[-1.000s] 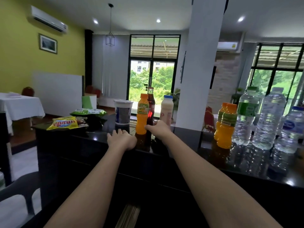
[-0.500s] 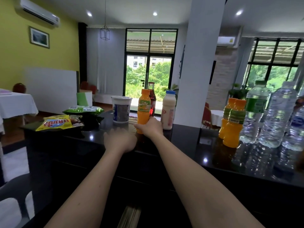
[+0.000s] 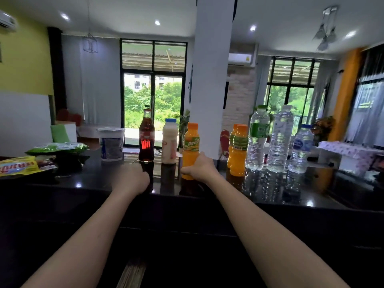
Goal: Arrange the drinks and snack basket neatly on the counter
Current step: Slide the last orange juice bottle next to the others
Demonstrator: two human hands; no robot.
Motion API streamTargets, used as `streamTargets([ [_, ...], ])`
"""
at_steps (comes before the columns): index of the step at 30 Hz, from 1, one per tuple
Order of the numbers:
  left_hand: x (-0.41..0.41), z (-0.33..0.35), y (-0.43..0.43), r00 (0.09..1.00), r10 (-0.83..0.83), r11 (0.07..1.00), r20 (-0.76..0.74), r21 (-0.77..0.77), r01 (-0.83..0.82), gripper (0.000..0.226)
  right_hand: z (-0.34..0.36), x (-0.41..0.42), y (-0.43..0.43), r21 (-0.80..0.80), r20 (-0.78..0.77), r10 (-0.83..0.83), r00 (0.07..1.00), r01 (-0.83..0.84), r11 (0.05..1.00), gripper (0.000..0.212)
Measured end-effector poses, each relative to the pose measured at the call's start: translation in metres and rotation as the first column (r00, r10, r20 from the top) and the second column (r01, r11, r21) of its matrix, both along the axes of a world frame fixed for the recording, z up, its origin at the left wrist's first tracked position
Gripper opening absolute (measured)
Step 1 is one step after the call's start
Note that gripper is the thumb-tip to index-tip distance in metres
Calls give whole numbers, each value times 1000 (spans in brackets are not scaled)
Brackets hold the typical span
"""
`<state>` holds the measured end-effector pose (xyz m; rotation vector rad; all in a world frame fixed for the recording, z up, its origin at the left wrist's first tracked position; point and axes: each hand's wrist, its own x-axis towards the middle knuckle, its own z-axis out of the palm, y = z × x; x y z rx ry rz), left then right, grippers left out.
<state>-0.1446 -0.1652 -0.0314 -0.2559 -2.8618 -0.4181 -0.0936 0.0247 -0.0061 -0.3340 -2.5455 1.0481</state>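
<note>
The right hand (image 3: 200, 168) grips the lower body of an orange juice bottle (image 3: 190, 146) full of orange drink, upright on the black counter (image 3: 93, 179). The left hand (image 3: 132, 179) rests loosely curled, holding nothing, left of that bottle. Farther left of it stand a milky white bottle (image 3: 170, 142), a dark cola bottle (image 3: 146, 138), a white tub (image 3: 111, 144) and the snack packets (image 3: 20, 166); to its right, two orange bottles (image 3: 238, 150) and clear water bottles (image 3: 279, 140).

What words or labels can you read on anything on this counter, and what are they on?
"DeeD", partly covered: green label of the orange juice bottle in the right hand.
Red lettering on the yellow snack packet: blurred, unreadable.
Labels on the cola bottle, milk bottle, white tub and water bottles: too blurred.
</note>
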Motion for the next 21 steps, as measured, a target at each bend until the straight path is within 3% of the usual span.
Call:
streamTargets([
  [5, 28, 5, 58, 984, -171, 978, -58, 107, 177, 40, -1, 42, 52, 49, -8, -61, 998, 62, 997, 48],
  [9, 38, 1, 91, 960, -267, 964, 89, 35, 265, 57, -3, 67, 88, 67, -48, -77, 996, 80, 995, 22],
  [13, 41, 3, 92, 949, -271, 956, 159, -70, 285, 62, -10, 82, 114, 24, -76, -91, 993, 93, 995, 33],
  [21, 39, -1, 93, 960, -242, 962, 139, -95, 257, 68, -16, 88, 121, -75, -107, -64, 992, 56, 996, 33],
])
